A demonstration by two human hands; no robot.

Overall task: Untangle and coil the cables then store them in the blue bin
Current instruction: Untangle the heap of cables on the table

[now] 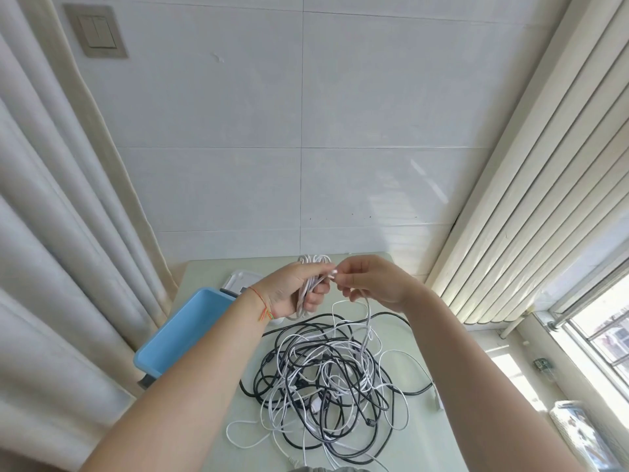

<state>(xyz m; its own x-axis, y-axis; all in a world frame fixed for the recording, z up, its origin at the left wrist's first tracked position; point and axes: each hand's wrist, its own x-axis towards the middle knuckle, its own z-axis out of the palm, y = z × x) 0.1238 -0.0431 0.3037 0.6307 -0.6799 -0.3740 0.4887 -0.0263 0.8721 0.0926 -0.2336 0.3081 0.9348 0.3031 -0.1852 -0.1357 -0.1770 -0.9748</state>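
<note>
Tangled cables below hands gripping white cable

black and white cables, blue bin, pale green table.

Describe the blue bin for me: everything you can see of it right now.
The blue bin is a light blue, shallow rectangular tray, plastic by its look, with a raised rim. It sits at the table's left edge, angled, its near corner past the edge. What shows of its inside holds no cable. The left forearm hides its right side. A white lidded box lies just behind it.
</note>
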